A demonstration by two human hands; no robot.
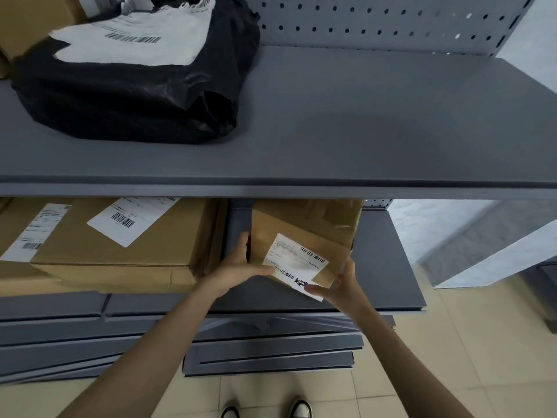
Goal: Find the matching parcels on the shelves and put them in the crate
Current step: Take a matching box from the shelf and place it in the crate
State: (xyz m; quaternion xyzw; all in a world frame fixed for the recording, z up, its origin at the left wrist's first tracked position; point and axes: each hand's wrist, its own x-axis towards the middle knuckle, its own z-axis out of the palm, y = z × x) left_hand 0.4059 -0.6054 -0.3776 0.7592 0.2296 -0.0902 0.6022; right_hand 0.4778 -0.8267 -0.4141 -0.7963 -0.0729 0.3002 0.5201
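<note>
Both hands' grip, left hand [241, 267] and right hand [340, 285], clasps small box [304, 233] over grey shelf [385, 267].

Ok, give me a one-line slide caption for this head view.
Both hands, left and right, grip a small labelled cardboard box on the lower shelf.

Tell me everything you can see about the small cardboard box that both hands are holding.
The small cardboard box is brown, with tape on its top and a white shipping label bearing barcodes; the print is too blurred to read. It is tilted, its rear part hidden under the upper shelf, over the lower shelf. The left hand grips its left side, thumb on the label; the right hand holds its lower right corner.
</note>
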